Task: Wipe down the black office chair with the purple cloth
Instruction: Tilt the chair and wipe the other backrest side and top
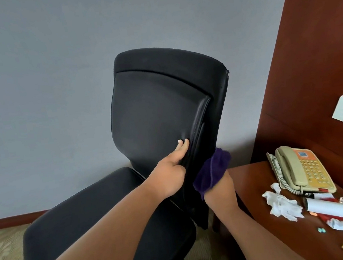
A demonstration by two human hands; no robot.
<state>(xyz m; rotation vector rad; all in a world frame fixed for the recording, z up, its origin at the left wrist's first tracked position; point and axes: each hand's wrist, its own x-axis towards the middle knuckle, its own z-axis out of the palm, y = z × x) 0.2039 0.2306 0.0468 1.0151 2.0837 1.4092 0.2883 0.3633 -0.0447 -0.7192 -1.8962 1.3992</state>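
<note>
While left grip (169, 173) braces it, chair: black office chair (157, 110), seat running to lower left, backrest upright with a slight lean, front face toward the camera.
left grip: curled round the backrest's right edge, low down. Two fingertips (183, 142) show on the front face. Clamped on the chair, no cloth in it.
right grip (218, 188): just right of the left one, on the far side of that same edge. Wrist shows, fingers are buried under the cloth. Cannot tell whether they pinch it or press flat.
cloth: purple cloth (212, 168) bunched over the right grip, against the rear/side edge of the backrest, down near where backrest meets seat.
key relation: backrest's long axis runs up from both grips, so nearly the whole edge lies above the cloth. Right grip is nearer the rear face, left is nearer the front.
step (my read): wiping the backrest's side/rear, left acting as brace.
next move (my read): stroke upward along the edge, following the long axis, left holding firm.
risk: chair may swivel or roll under push. Wooden tabletop (250, 176) sits close on the right.
tabletop load: beige telephone (299, 171), crumpled white bits (281, 202), white roll (327, 208).
</note>
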